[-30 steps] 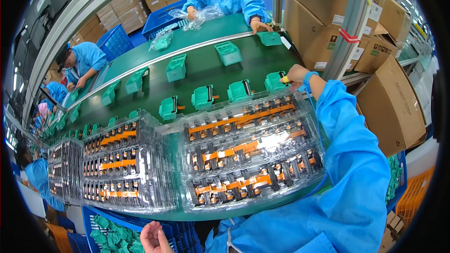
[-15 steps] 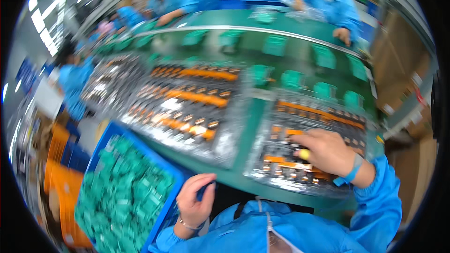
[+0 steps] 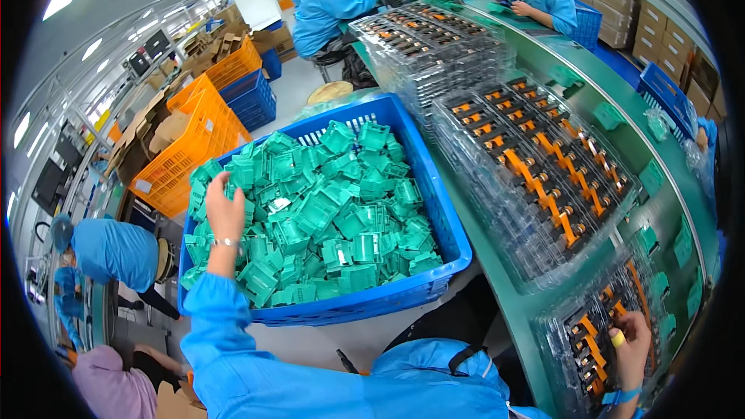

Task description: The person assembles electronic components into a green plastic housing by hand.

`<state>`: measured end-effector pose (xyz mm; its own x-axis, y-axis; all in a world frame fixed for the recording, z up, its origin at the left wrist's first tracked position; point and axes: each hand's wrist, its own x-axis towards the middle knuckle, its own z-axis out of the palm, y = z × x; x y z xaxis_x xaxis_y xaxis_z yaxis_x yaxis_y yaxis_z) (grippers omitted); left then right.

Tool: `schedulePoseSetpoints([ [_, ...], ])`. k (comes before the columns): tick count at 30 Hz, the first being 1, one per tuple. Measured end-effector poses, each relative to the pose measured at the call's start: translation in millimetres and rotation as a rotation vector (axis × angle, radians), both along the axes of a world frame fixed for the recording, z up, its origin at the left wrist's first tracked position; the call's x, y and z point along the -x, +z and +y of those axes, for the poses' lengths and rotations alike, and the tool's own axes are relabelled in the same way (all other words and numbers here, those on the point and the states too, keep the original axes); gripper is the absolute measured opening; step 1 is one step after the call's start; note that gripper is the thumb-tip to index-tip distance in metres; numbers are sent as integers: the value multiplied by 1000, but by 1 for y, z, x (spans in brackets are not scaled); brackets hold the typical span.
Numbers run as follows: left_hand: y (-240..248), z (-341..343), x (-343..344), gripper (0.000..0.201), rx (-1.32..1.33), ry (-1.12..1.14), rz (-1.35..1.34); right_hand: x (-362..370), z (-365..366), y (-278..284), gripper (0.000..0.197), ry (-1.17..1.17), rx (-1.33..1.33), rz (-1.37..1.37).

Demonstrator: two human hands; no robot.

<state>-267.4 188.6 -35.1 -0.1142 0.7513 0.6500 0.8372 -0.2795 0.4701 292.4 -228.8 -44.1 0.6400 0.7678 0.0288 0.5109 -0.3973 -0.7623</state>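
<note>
My left hand (image 3: 225, 216) reaches over the left side of a blue plastic crate (image 3: 372, 295), fingers apart among green plastic housings (image 3: 318, 209). No housing is plainly in its grip. At the lower right, my right hand (image 3: 632, 348) is at a clear plastic tray (image 3: 555, 341) of small black parts with orange pieces (image 3: 594, 349). Its fingers are curled together, one wearing a yellow finger cover (image 3: 618, 337); whatever they hold is hidden. A blue band (image 3: 621, 397) circles the right wrist.
Stacked trays of black-and-orange parts (image 3: 535, 163) stand along the green bench (image 3: 504, 287), with another stack (image 3: 434, 46) farther back. Green housings (image 3: 609, 115) sit in a row on the bench's far side. Orange crates (image 3: 186, 151) stand left. Co-workers in blue (image 3: 330, 12) sit beyond.
My view has swung left towards the crate. My left hand has moved from beside the crate to over the green housings. My right hand stays at the tray.
</note>
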Motion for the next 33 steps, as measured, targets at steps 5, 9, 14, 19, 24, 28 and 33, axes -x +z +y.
schedulePoseSetpoints([
  [5,-20,74,55,50,127,200,305,-4,-6,14,23,-100,1,-69],
  [9,-46,132,87,59,250,117,296,-16,-33,14,13,-241,-158,104],
  [14,-41,137,39,60,257,16,868,-19,-63,16,17,-330,-247,102],
  [19,-16,125,54,50,223,26,948,-10,-47,25,44,-472,-259,189],
  [24,-2,115,55,44,263,-64,1166,-5,-51,16,45,-459,-303,235],
  [28,11,101,68,41,93,-306,1173,5,-40,18,31,-410,-396,335],
  [33,49,48,42,36,161,-70,463,10,-33,25,19,-314,-471,524],
])
